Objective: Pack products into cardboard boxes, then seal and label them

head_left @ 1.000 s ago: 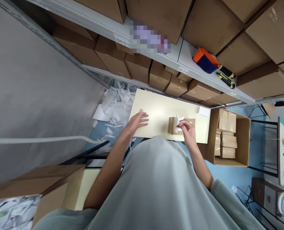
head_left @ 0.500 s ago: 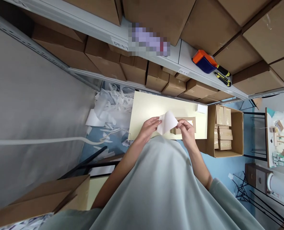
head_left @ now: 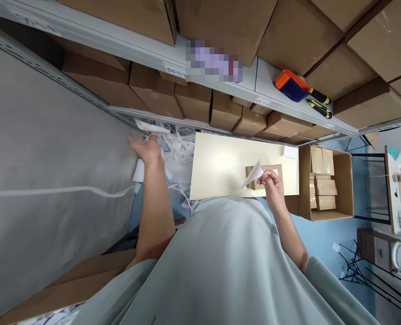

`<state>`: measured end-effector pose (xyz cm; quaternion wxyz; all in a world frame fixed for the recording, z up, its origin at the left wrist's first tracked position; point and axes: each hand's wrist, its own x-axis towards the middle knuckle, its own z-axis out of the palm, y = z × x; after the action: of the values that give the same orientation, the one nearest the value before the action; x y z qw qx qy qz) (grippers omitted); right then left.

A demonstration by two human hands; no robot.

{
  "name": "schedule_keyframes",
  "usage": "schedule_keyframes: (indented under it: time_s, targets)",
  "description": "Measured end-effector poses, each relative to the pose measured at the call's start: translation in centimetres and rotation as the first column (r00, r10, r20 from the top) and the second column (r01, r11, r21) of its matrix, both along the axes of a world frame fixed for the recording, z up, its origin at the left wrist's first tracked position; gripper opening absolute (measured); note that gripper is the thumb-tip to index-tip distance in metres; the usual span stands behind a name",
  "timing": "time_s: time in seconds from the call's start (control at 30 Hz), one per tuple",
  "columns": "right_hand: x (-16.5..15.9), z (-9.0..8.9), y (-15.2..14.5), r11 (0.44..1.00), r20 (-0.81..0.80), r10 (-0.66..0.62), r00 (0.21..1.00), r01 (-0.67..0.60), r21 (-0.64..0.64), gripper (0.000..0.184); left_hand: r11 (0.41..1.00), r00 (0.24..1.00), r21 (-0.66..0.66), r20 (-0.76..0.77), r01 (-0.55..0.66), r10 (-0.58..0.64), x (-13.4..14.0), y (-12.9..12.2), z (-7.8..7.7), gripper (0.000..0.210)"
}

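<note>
My left hand [head_left: 148, 148] is stretched out to the left over the heap of paper scraps [head_left: 182, 149], its fingers spread and somewhat blurred. Just beyond its fingertips is a white paper strip [head_left: 153, 126], which looks apart from the hand. A thin white label sheet [head_left: 254, 175] is pinched in my right hand [head_left: 271, 183] and tilts up from the fingers. Beneath it, a small flat cardboard box [head_left: 277, 169] lies on the cream tabletop [head_left: 217, 167], partly covered by the sheet and the hand.
A white stack [head_left: 289, 152] sits at the table's far right corner. Beside the table stands a large open carton [head_left: 344, 194] with several small boxes inside. Shelves of cartons [head_left: 226, 113] run along the far side, holding an orange-and-blue tape dispenser [head_left: 291, 85] and a yellow-black cutter [head_left: 320, 109].
My left hand has let go of the sheet and swung far left over the scraps. The sheet stays in my right hand, now tilted. A white strip appears by my left hand.
</note>
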<state>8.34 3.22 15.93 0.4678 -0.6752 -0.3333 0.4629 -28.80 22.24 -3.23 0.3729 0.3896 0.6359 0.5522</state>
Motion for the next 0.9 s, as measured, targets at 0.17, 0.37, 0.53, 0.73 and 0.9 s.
schedule_keyframes:
  time_s: [0.17, 0.37, 0.53, 0.73, 0.9]
  targets:
    - [0.8, -0.4, 0.2, 0.999, -0.073, -0.033, 0.997, 0.033, 0.007, 0.027, 0.998, 0.999, 0.026, 0.021, -0.051, 0.051, 7.1, -1.9, 6.3, 0.059]
    - [3.5, -1.2, 0.9, 0.999, -0.171, -0.046, 0.984, 0.047, 0.001, 0.028, 0.765, 0.777, 0.146, -0.189, 0.627, -0.601, 21.0, -12.9, 14.3, 0.02]
    - [6.7, -2.2, 0.7, 0.998, -0.221, -0.055, 0.974, 0.056, -0.004, 0.031, 0.765, 0.749, 0.118, -0.343, 0.633, -0.567, 26.4, -15.8, 14.1, 0.01]
    - [10.9, -3.3, 0.3, 0.999, -0.269, -0.047, 0.962, 0.039, -0.034, 0.036, 0.772, 0.712, 0.005, -0.391, 0.636, -0.583, 30.5, -15.6, 13.6, 0.007]
    - [14.4, -4.2, -0.4, 0.997, -0.315, -0.017, 0.949, -0.008, -0.077, 0.033, 0.79, 0.672, -0.059, -0.488, 0.611, -0.557, 34.4, -15.5, 13.3, 0.01]
